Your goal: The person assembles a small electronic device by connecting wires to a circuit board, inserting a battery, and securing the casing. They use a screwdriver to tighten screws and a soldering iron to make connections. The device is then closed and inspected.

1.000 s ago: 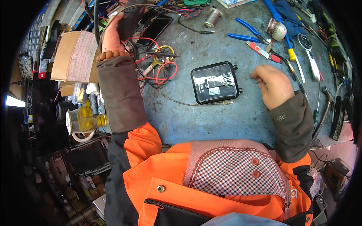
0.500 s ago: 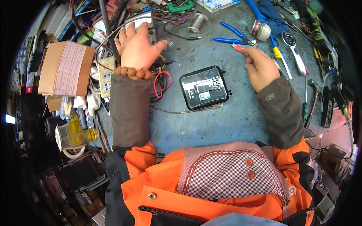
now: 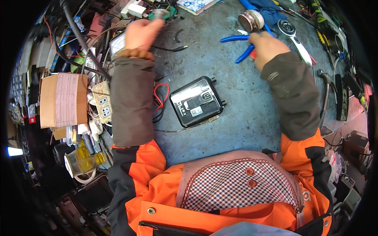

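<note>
My left hand (image 3: pixel 141 34) is closed around a small silvery spool of wire (image 3: pixel 158 15), raised over the far left of the bench. Across the bench, my right hand (image 3: pixel 271 48) is closed over the head end of blue-handled pliers (image 3: pixel 245 54), whose handles spread out to the left. A bit of a red plug (image 3: pixel 252 54) shows under its fingers; how it is held is hidden. Between my forearms lies a flat black plastic case (image 3: pixel 197 101) with a clear, shiny face and two small lugs on its right side.
A round jar (image 3: pixel 251 21) and a white-handled round-headed tool (image 3: pixel 295 39) lie beyond my right hand. At left stand a power strip (image 3: pixel 102 103), a cardboard piece (image 3: pixel 65 100) and a yellowish cup (image 3: pixel 80 163). A red wire loop (image 3: pixel 160 94) lies by the case. A hammer (image 3: pixel 327 90) rests at right.
My left hand, spread open before, has closed on the wire spool and lifted it. My right hand has moved onto the pliers, which have turned. The view has shifted, too.
</note>
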A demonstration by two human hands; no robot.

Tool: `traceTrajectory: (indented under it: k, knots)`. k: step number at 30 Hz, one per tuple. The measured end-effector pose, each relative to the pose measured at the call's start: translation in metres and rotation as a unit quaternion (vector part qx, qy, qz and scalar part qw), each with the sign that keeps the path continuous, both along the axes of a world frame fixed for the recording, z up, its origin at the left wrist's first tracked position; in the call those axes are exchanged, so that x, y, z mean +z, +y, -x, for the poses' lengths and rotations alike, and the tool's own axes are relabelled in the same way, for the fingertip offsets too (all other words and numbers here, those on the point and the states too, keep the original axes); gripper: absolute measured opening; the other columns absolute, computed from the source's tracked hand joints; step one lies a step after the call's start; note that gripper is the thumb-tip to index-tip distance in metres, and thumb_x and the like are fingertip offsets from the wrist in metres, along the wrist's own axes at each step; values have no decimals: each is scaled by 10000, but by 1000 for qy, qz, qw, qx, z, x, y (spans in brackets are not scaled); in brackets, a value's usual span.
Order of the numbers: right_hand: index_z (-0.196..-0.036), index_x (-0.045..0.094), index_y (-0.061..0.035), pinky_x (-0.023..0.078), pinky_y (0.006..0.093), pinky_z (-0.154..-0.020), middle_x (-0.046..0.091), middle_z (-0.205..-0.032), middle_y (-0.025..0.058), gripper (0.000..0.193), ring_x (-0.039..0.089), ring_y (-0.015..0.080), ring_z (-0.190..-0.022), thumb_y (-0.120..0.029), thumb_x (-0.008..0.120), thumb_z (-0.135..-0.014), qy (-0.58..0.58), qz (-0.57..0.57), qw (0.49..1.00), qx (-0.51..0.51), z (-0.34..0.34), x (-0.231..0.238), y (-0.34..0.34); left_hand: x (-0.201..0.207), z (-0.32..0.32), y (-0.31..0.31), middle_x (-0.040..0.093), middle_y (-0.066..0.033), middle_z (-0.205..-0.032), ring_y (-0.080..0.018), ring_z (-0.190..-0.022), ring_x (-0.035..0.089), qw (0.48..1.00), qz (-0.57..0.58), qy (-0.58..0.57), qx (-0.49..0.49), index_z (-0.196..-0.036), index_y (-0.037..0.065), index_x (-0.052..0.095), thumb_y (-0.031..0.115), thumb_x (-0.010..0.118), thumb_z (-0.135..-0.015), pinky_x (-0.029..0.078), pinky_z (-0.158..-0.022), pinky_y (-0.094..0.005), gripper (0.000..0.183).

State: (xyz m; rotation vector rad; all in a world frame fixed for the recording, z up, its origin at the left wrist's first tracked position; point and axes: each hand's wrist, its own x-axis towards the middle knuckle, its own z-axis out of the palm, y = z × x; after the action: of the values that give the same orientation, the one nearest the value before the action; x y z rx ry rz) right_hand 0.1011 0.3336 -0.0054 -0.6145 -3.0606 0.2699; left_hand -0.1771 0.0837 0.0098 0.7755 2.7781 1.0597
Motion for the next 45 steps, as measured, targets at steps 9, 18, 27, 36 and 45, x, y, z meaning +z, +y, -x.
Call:
traceTrajectory:
  k: [9,18,27,36,45]
  knots:
    - [-1362,679,-77,563,355,-784,701,-940,95,393,691,232,-851,1,645,-978,227,161,959,-50,-11,-33,90,1,-10,-17,792,-135,-912,-265,-842,745,991,108,72,6,-1115,23,793,496,774,-846,559,-782,-391,544]
    - [-1284,728,-41,581,291,-797,710,-1002,23,323,691,125,-895,19,686,-969,310,396,858,-103,-8,-31,87,37,-84,-16,696,-37,-901,-111,-850,641,981,148,-75,-101,-1375,-35,643,321,815,-962,510,-765,-254,572]
    - [-1267,745,-55,551,294,-855,700,-1011,28,297,667,137,-937,-3,690,-979,395,301,867,-50,42,-60,64,38,-209,-14,634,-240,-1257,-433,-1140,632,916,235,9,-324,-1588,15,410,434,963,-671,534,-978,-493,1150]
    - [-1255,742,-29,578,314,-856,740,-1020,57,246,686,142,-922,-76,628,-1043,277,471,837,-47,14,-26,34,11,-223,-25,619,-238,-1230,-439,-1105,622,952,129,124,-249,-1439,-70,504,306,915,-644,520,-987,-494,970]
    - [-1000,700,8,518,370,-753,656,-900,115,108,656,240,-825,5,697,-892,75,336,915,213,-7,-11,-35,2,-225,-31,618,-242,-1267,-456,-1149,616,969,100,108,-196,-1432,-73,522,340,928,-623,514,-1008,-501,995]
